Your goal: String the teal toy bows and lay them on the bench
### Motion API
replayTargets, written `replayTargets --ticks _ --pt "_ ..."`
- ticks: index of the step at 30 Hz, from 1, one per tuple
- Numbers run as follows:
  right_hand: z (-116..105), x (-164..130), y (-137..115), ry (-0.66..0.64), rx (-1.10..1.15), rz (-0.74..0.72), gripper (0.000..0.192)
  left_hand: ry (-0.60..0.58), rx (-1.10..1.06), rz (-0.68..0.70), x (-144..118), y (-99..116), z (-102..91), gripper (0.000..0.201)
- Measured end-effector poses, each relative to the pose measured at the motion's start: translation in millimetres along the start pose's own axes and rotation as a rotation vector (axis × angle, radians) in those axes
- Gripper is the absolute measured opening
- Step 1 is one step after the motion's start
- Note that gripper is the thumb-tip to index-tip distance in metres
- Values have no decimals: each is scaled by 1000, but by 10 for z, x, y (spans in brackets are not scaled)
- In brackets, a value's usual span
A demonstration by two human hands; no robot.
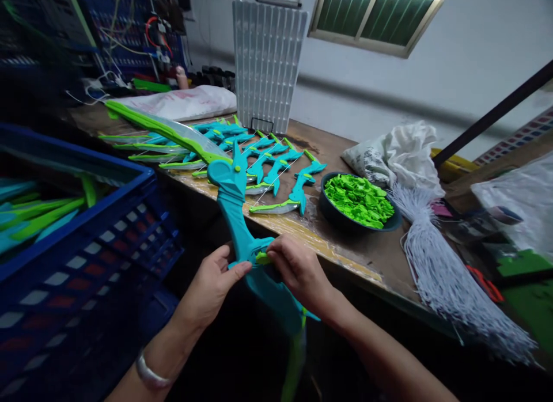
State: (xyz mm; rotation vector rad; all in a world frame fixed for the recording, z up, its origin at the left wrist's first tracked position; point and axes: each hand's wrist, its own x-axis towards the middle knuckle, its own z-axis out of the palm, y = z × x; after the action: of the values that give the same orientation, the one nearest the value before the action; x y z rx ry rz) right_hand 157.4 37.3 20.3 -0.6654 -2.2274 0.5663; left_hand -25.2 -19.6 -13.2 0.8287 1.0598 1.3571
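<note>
Both hands, left hand [211, 284] and right hand [298, 269], grasp the teal toy bow [235, 217] between them at its grip.

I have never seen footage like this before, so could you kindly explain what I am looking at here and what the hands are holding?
This is one picture from a camera worn on a person's head, looking forward and down, so the two bare hands at the bottom are the wearer's own. The left hand and right hand both hold a teal toy bow at its middle; the right fingers pinch a small green piece against it. On the wooden workbench lie more teal and green bow parts, a dark bowl of green pieces, a bundle of white cords and a white ribbed tray standing upright. A blue crate at the left holds similar parts.
</note>
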Motion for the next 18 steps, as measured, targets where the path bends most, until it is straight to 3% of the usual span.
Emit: replayTargets --ticks 9,18 --pt "160 -1 -65 121 -103 -96 10 -16 16 46 -66 31 -19 44" --pt "98 70 -120 16 -146 -101 14 8 -28 59 -120 67 -54 49"
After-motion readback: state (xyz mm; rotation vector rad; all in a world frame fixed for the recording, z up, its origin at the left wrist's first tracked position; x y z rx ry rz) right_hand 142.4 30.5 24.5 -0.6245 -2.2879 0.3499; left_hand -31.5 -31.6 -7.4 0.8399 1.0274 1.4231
